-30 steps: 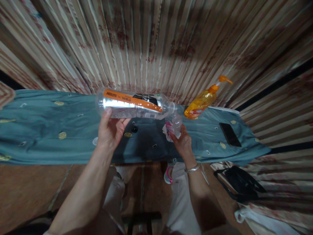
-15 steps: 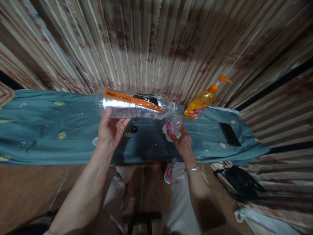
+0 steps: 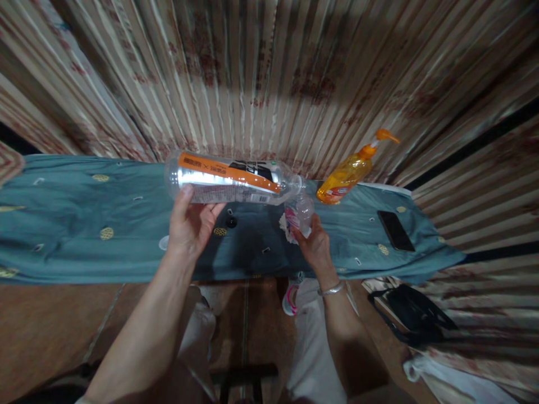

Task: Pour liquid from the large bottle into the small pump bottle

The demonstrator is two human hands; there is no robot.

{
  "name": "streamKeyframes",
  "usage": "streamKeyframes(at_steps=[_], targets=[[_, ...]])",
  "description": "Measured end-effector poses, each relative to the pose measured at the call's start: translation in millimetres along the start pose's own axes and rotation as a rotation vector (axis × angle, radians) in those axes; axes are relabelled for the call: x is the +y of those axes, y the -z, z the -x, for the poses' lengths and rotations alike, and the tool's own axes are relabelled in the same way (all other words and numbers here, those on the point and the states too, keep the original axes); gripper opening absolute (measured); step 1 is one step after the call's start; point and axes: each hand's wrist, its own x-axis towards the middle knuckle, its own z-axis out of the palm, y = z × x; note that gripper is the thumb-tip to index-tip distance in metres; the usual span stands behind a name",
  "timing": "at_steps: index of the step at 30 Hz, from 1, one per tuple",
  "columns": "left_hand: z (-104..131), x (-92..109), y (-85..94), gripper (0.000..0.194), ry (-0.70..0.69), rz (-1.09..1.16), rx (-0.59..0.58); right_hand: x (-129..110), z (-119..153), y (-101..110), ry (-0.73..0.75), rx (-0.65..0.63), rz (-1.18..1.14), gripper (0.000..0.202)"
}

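Note:
A large clear bottle (image 3: 227,178) with an orange, silver and black label lies tilted on its side in the air, its neck to the right. My left hand (image 3: 191,219) is closed around its base end from below. In my right hand (image 3: 314,238) is a small clear bottle (image 3: 305,210) with a pink label, and something white and crumpled shows beside it. The large bottle's mouth is at the top of the small bottle; whether they touch is hard to tell. A small black cap (image 3: 231,222) lies on the cloth between my hands.
On the teal cloth (image 3: 67,224), an orange pump bottle (image 3: 345,178) stands at the back right and a black phone (image 3: 396,230) lies at the right. A clear round lid (image 3: 164,242) is beside my left wrist. Behind hangs a pleated curtain (image 3: 252,73); a black bag (image 3: 412,314) is lower right.

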Motion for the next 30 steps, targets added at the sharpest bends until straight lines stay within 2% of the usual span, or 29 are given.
streamKeyframes(at_steps=[22,27,30], targets=[[-0.3,0.1,-0.2,0.036,0.009,0.015,-0.011,-2.3,-0.2,2.0,-0.013,-0.023,0.017,0.065],[-0.7,-0.5,-0.3,0.046,-0.008,0.011,0.016,-5.8,-0.9,4.1,-0.042,-0.039,0.016,0.064],[-0.2,0.1,0.0,0.046,0.004,-0.022,-0.003,-7.6,-1.2,5.5,-0.049,-0.052,0.011,0.064]])
